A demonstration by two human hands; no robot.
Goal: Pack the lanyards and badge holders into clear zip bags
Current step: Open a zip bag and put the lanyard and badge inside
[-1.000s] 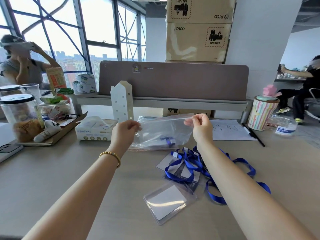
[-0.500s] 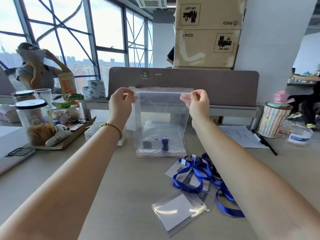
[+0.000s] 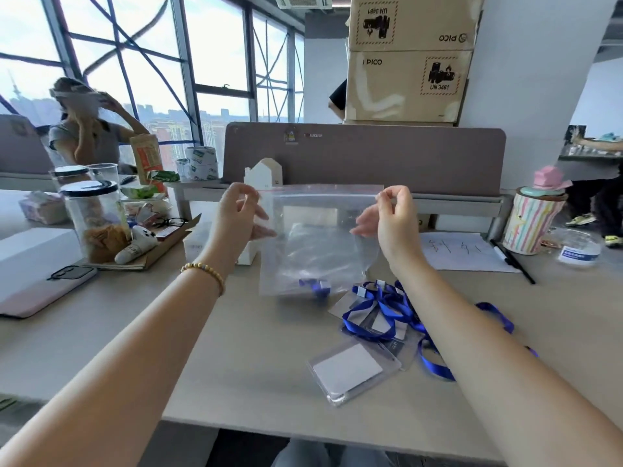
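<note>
I hold a clear zip bag (image 3: 317,237) upright above the desk, its red-striped top edge level. My left hand (image 3: 236,220) pinches its top left corner and my right hand (image 3: 387,217) pinches its top right corner. A bit of blue lanyard (image 3: 315,286) shows at the bag's bottom edge; whether it lies inside the bag I cannot tell. On the desk to the right lies a tangle of blue lanyards (image 3: 384,308) over several clear badge holders. One clear badge holder (image 3: 352,369) with a white card lies nearest me.
A small white house model (image 3: 264,173) stands behind the bag by the brown divider (image 3: 364,156). At left are a snack jar (image 3: 96,220), a cardboard tray and a phone (image 3: 43,289). At right stand a striped cup (image 3: 534,220), a paper sheet and a black pen (image 3: 512,261).
The bag went from low and slack to lifted upright between both hands. My hands have since spread wider along its top edge.
</note>
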